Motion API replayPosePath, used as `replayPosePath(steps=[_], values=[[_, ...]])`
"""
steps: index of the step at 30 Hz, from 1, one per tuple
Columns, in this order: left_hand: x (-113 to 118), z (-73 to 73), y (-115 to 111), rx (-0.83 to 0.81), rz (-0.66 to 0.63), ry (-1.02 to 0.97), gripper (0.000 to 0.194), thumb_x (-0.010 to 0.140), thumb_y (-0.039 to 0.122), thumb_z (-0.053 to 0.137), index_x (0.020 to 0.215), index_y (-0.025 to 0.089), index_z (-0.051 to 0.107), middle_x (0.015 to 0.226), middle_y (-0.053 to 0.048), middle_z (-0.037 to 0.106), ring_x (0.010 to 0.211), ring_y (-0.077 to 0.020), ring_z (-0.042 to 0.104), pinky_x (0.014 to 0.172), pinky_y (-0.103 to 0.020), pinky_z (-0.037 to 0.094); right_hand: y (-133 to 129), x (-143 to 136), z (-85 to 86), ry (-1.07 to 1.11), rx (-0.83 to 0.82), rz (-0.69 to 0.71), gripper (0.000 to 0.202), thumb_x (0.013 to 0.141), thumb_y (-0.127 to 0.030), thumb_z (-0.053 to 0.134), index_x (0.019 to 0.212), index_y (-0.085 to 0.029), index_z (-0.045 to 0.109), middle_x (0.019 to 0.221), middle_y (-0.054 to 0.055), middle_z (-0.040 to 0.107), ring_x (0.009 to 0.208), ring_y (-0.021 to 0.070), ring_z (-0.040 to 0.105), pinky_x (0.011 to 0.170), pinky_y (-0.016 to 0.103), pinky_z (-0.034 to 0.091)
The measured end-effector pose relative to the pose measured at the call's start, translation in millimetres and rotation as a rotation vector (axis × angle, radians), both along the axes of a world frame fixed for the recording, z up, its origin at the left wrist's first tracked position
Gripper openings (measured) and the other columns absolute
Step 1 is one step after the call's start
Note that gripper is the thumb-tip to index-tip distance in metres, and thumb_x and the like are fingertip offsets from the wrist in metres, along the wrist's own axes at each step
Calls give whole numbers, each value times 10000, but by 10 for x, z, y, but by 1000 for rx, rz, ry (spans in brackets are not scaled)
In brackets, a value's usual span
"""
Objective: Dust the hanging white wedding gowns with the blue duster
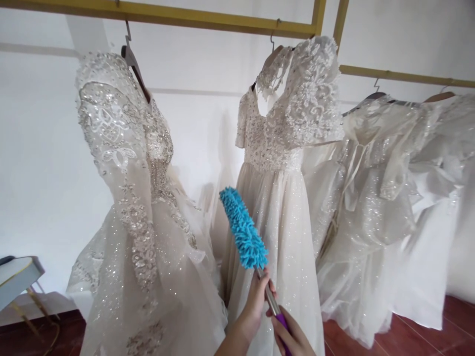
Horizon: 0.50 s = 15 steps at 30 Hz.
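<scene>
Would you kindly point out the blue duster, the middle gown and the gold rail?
blue duster [243, 228]: head view, on the fluffy head.
middle gown [276, 143]: head view, on the beaded bodice.
gold rail [185, 17]: head view, on the top bar.

duster head fluffy blue chenille; duster handle shiny metal, purple plastic grip; gowns glittery beaded tulle; rail matt gold metal.

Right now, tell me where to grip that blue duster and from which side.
Grip the duster on its bare metal shaft and purple handle, from below: the fluffy head tilts up-left, handle end nearest. The left hand and right hand already hold there.
</scene>
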State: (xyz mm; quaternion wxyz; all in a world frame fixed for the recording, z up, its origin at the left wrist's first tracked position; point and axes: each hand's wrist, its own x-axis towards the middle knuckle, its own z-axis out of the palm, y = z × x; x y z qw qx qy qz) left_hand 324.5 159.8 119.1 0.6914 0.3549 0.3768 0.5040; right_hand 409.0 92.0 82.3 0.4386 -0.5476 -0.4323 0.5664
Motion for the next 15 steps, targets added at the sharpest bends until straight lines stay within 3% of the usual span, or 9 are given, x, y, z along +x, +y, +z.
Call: replayPosePath(steps=[3,6,9,12,13,15], values=[[54,366,31,110,-97,-12,444,667,555,593,932,220,471,597,77,466,468,-78,466,328,-176,166,-45,46,393,-88,85,28,591,761,-576,419,1163,-146,375,444,-136,386,303,51,338,343,202,270],[129,432,61,154,-168,-8,423,692,531,580,960,226,461,616,68,483,499,-82,492,328,-174,162,-83,83,500,-146,107,-53,599,756,-579,415,1180,-160,353,462,-134,395,332,62,347,366,217,320],[188,243,64,118,-173,-4,405,683,534,589,900,214,468,596,65,474,497,-80,483,352,-173,172,-109,90,322,-157,69,-94,614,764,-564,400,1204,-145,315,471,-136,387,356,61,332,385,217,311],[209,-104,22,23,-154,19,427,650,588,595,793,202,479,568,66,462,458,-72,438,381,-180,183,-111,82,-57,-86,10,-109,591,735,-603,418,1110,-147,408,416,-143,337,333,50,296,361,201,204],[208,-238,-2,-12,-143,30,434,642,603,590,763,201,479,556,67,459,446,-70,420,389,-184,188,-111,82,-200,-36,-20,-69,658,677,-665,459,1086,-151,424,406,-133,374,330,51,310,366,209,199],[199,-517,-62,-65,-111,42,429,642,613,576,702,201,471,533,65,454,442,-67,395,408,-193,220,-125,83,-460,-27,-62,-128,775,470,-805,503,898,-159,496,337,-137,332,331,45,278,379,221,193]])
